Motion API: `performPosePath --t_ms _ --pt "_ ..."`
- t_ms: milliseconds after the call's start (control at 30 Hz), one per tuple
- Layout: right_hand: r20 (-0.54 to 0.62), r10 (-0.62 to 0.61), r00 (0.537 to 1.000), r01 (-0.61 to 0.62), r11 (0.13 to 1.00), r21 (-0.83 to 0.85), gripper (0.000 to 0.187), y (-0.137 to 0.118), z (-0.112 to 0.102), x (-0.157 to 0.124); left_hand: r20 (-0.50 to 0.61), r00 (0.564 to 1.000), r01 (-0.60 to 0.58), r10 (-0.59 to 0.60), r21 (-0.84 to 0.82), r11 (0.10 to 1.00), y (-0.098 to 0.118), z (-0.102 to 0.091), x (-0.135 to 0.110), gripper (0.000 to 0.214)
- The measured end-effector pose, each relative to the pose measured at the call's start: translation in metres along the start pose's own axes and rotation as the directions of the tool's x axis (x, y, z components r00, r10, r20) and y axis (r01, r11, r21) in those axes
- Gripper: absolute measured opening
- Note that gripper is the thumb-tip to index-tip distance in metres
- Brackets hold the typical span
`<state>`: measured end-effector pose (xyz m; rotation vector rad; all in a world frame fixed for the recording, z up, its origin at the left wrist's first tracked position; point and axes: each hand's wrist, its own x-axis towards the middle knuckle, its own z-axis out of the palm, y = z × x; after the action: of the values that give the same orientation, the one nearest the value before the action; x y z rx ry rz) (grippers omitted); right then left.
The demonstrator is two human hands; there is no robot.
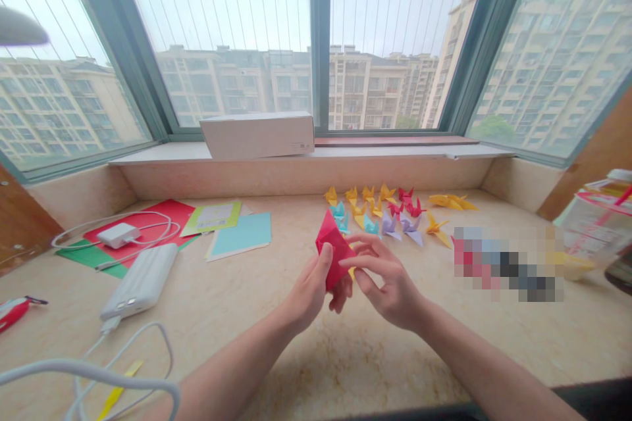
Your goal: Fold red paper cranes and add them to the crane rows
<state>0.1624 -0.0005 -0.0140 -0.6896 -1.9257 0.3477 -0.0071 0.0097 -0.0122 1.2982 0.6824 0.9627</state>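
A folded piece of red paper (332,237), with a pointed top and layered flaps, is held upright above the counter. My left hand (316,279) grips its lower part, thumb pressed on the front and fingers curled behind. From the right, my right hand (388,276) reaches in with the index fingertip against the paper's right edge. Its thumb and other fingers are spread, and the thumb seems off the paper. Behind the hands stand several folded paper cranes, among them a yellow crane (388,193), a red crane (413,208), a lavender crane (411,229) and a blue crane (371,227).
On the left lie blue paper sheets (244,237), a yellow-green packet (212,217), red paper (172,214), a white power bank (141,279), a charger (118,235) and white cables (89,371). A white box (259,135) rests on the sill. At right stands a clear container (600,223).
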Motion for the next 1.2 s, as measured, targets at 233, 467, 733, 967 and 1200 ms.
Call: performPosePath --t_ms 233,467,733,967,1200 --pt "-0.019 -0.006 1.000 0.006 1.000 0.024 0.025 0.003 -0.004 0.003 -0.030 0.999 0.025 -0.021 0.134 0.991 0.004 0.003 -0.002 0.077" --pt "-0.118 0.191 0.974 -0.185 0.981 0.066 0.024 0.007 0.004 0.001 0.071 0.995 0.050 -0.071 0.255 0.966 0.000 0.005 -0.006 0.070" --pt "-0.171 0.376 0.911 -0.336 0.915 0.225 0.021 0.009 0.008 0.003 -0.016 1.000 0.010 -0.008 0.139 0.990 -0.009 0.007 -0.002 0.049" --pt "-0.166 0.446 0.879 -0.383 0.871 0.308 0.017 0.007 0.009 0.002 -0.160 0.984 -0.027 0.072 0.266 0.964 -0.005 0.007 -0.004 0.070" --pt "-0.295 0.283 0.913 -0.262 0.959 0.108 0.005 0.008 0.010 0.000 -0.071 0.991 -0.074 0.112 0.406 0.911 -0.011 0.008 -0.004 0.049"
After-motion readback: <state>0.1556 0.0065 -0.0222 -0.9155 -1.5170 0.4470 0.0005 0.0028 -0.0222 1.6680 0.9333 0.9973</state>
